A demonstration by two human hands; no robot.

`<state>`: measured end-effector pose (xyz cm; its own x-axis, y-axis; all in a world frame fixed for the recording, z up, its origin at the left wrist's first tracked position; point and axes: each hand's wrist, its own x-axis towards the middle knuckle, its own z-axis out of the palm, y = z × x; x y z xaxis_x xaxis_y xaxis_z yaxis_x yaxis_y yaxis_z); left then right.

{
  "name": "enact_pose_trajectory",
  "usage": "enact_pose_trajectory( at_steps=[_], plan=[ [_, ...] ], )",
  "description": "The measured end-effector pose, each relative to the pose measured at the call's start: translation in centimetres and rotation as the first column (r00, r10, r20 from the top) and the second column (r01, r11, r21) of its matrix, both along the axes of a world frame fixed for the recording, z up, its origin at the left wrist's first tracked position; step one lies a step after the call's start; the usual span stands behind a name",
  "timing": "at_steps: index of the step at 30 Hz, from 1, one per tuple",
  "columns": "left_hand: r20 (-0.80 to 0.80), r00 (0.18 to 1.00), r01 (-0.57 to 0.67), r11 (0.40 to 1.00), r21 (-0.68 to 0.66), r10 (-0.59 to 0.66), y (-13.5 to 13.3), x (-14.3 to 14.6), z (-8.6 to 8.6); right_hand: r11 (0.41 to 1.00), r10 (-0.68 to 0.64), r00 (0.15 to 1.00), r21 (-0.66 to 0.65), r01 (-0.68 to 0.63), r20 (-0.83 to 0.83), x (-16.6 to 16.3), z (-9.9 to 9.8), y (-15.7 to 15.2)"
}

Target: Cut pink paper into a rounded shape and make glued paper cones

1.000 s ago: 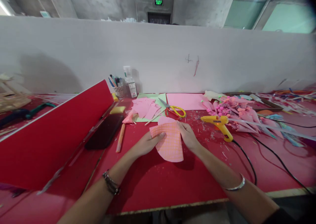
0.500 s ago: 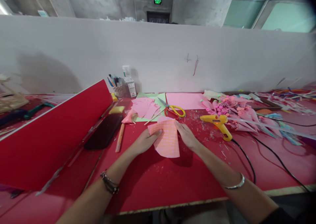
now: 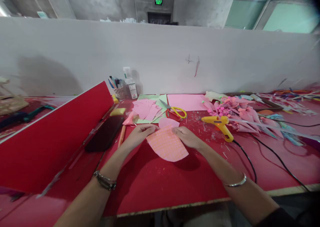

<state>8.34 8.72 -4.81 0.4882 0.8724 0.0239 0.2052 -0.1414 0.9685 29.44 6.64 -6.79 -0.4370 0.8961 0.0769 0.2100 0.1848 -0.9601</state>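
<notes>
A piece of pink-and-orange checked paper [image 3: 168,145], with a rounded lower edge, is held above the red tabletop. My left hand [image 3: 140,133] pinches its upper left corner. My right hand [image 3: 185,137] grips its upper right edge, fingers closed. Behind the sheet's top shows a plain pink rounded piece [image 3: 168,123]; whether it is joined to the checked one I cannot tell. Just beyond lie scissors [image 3: 177,111] with yellow and red handles. Cut pink paper pieces [image 3: 146,108] rest on a green sheet [image 3: 160,100].
On the right lies a yellow glue gun [image 3: 220,124] with a black cord, beside a heap of pink wrapped bundles [image 3: 237,108]. A red board [image 3: 62,137] leans at left near a dark phone-like slab [image 3: 104,133]. A pen cup [image 3: 118,92] and bottle [image 3: 131,86] stand behind.
The checked paper has spread wider and turned, its lower edge swinging right. My left hand has shifted left and up to the paper's corner; my right hand has moved slightly down.
</notes>
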Motion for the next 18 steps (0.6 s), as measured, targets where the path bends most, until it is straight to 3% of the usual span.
enact_pose_trajectory(
  at_steps=[6, 11, 18],
  plan=[
    [-0.128, 0.960, 0.243, 0.968, -0.065, -0.249, -0.7, 0.4, 0.0, 0.971, 0.230, 0.969, -0.094, -0.221, 0.093, -0.1, -0.4, -0.2],
    [-0.150, 0.963, 0.231, 0.973, 0.018, -0.226, -1.4, 2.1, -1.2, 0.953, 0.302, 0.936, -0.038, -0.300, 0.182, -0.3, -0.3, -0.3],
    [-0.197, 0.952, 0.255, 0.964, 0.077, -0.236, -1.4, 2.2, -1.5, 0.952, 0.303, 0.913, -0.040, -0.304, 0.274, -0.6, 0.1, -0.6]
  ],
)
